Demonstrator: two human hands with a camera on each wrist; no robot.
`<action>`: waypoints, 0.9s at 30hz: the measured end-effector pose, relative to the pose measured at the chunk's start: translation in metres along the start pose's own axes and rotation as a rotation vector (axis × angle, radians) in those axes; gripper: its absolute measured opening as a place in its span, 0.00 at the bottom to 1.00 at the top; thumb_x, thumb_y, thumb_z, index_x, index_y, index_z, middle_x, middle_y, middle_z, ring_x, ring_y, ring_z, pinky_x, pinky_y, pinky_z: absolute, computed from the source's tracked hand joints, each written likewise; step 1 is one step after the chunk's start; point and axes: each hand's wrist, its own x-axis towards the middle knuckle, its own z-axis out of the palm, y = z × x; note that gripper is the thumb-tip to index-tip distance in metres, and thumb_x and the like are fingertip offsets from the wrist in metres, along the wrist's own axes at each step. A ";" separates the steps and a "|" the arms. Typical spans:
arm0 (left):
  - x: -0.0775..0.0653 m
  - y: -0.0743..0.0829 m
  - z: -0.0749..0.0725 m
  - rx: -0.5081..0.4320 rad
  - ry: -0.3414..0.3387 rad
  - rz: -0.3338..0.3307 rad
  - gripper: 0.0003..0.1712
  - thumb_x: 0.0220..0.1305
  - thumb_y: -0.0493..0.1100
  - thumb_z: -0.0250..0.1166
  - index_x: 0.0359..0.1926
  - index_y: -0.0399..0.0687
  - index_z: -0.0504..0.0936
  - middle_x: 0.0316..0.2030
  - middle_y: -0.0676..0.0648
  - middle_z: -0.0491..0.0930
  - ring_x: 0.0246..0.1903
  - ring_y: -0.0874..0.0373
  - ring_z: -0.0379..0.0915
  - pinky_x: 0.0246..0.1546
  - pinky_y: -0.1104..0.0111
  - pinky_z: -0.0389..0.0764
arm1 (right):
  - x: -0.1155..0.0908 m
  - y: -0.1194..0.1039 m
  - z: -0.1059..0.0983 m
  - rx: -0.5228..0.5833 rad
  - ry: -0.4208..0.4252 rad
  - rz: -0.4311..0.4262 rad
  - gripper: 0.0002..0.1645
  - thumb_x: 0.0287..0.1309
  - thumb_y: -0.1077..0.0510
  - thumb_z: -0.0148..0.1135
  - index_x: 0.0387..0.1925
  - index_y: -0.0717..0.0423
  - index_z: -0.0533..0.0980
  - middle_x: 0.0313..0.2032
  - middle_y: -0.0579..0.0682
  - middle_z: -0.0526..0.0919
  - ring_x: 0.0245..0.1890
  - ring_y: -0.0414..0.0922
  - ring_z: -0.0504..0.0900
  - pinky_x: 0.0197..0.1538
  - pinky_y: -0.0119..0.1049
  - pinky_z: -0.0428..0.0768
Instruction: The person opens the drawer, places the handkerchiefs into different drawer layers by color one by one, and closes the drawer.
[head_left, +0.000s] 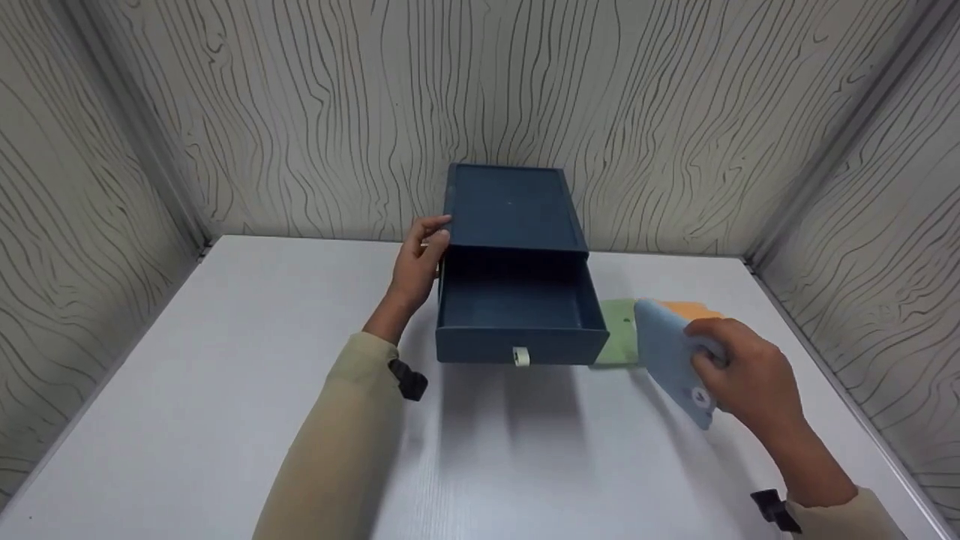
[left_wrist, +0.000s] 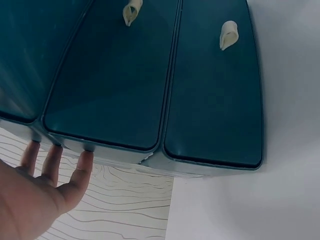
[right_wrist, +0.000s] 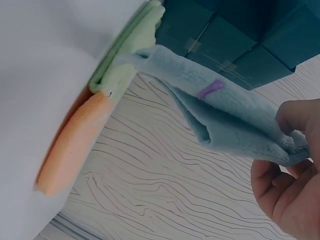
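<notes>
A dark blue drawer cabinet [head_left: 514, 206] stands at the back of the table with its top drawer [head_left: 521, 343] pulled out, the bottom bare inside. My left hand [head_left: 418, 262] rests against the cabinet's left side; in the left wrist view its fingertips [left_wrist: 86, 159] touch that side. A folded light blue towel [head_left: 667, 352] hangs from my right hand [head_left: 754, 371], pinched between thumb and fingers at one edge. Behind it lie a folded green towel [head_left: 619, 330] and a folded orange towel [right_wrist: 75, 142], partly covered by the blue one in the head view.
The white table [head_left: 247, 390] carries everything. Wood-grain patterned panels [head_left: 322, 112] enclose the back and both sides, close behind the cabinet. Lower drawer fronts with cream loop pulls [left_wrist: 229, 35] show in the left wrist view. The open drawer juts out towards me.
</notes>
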 end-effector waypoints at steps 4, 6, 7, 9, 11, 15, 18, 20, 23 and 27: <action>0.001 0.003 -0.001 -0.039 -0.025 -0.042 0.22 0.73 0.50 0.51 0.64 0.52 0.68 0.65 0.44 0.62 0.50 0.50 0.69 0.48 0.50 0.77 | 0.006 -0.006 -0.001 0.026 0.045 0.031 0.19 0.41 0.72 0.64 0.38 0.54 0.81 0.39 0.54 0.86 0.32 0.51 0.84 0.33 0.17 0.70; -0.001 0.010 -0.002 -0.053 -0.046 -0.071 0.23 0.73 0.49 0.50 0.65 0.51 0.67 0.68 0.43 0.60 0.53 0.49 0.69 0.52 0.47 0.75 | 0.008 -0.009 -0.001 0.051 0.073 0.049 0.19 0.41 0.72 0.63 0.38 0.54 0.81 0.39 0.54 0.86 0.30 0.50 0.83 0.32 0.12 0.64; -0.001 0.012 -0.002 -0.060 -0.057 -0.082 0.23 0.73 0.49 0.50 0.65 0.50 0.67 0.69 0.43 0.59 0.54 0.48 0.69 0.53 0.45 0.74 | 0.009 -0.010 0.000 0.060 0.089 0.055 0.19 0.41 0.72 0.63 0.38 0.54 0.82 0.39 0.53 0.86 0.29 0.49 0.82 0.32 0.12 0.63; -0.001 0.015 -0.003 -0.052 -0.071 -0.098 0.23 0.73 0.49 0.50 0.65 0.51 0.66 0.70 0.44 0.57 0.56 0.48 0.69 0.54 0.45 0.74 | 0.011 -0.013 0.002 0.074 0.119 0.067 0.19 0.41 0.71 0.63 0.37 0.53 0.82 0.38 0.52 0.87 0.28 0.46 0.81 0.31 0.13 0.64; -0.001 0.017 -0.003 -0.044 -0.083 -0.114 0.22 0.73 0.49 0.50 0.65 0.52 0.67 0.70 0.45 0.58 0.56 0.47 0.69 0.53 0.46 0.75 | 0.014 -0.016 0.003 0.089 0.142 0.073 0.18 0.41 0.71 0.62 0.37 0.53 0.83 0.38 0.52 0.87 0.29 0.44 0.80 0.31 0.14 0.65; 0.002 0.015 -0.006 -0.032 -0.098 -0.129 0.21 0.73 0.51 0.51 0.64 0.56 0.68 0.69 0.49 0.59 0.57 0.48 0.71 0.53 0.48 0.75 | 0.019 -0.022 0.004 0.113 0.165 0.088 0.17 0.42 0.71 0.62 0.36 0.54 0.83 0.37 0.52 0.86 0.29 0.40 0.79 0.29 0.14 0.65; 0.002 0.016 -0.008 -0.024 -0.112 -0.144 0.21 0.72 0.52 0.52 0.64 0.58 0.68 0.69 0.50 0.59 0.60 0.47 0.69 0.54 0.45 0.74 | 0.023 -0.026 0.003 0.134 0.183 0.089 0.17 0.43 0.71 0.62 0.36 0.55 0.83 0.37 0.53 0.86 0.29 0.34 0.76 0.27 0.15 0.65; 0.002 0.016 -0.009 -0.026 -0.120 -0.151 0.22 0.72 0.52 0.52 0.64 0.58 0.68 0.69 0.51 0.59 0.61 0.47 0.68 0.56 0.44 0.72 | 0.026 -0.030 0.003 0.151 0.199 0.083 0.16 0.43 0.71 0.62 0.36 0.55 0.83 0.37 0.54 0.86 0.28 0.29 0.72 0.25 0.16 0.64; 0.002 0.015 -0.009 -0.028 -0.126 -0.154 0.22 0.71 0.52 0.52 0.64 0.57 0.68 0.69 0.51 0.58 0.61 0.46 0.68 0.57 0.43 0.71 | 0.031 -0.035 0.001 0.173 0.223 0.077 0.16 0.43 0.72 0.62 0.36 0.56 0.83 0.36 0.54 0.86 0.26 0.26 0.68 0.22 0.19 0.63; 0.002 0.014 -0.008 -0.036 -0.119 -0.150 0.22 0.72 0.51 0.52 0.64 0.57 0.68 0.70 0.51 0.58 0.60 0.47 0.69 0.57 0.44 0.71 | 0.038 -0.041 -0.003 0.192 0.246 0.069 0.16 0.44 0.72 0.61 0.36 0.56 0.83 0.35 0.54 0.86 0.27 0.25 0.68 0.22 0.19 0.63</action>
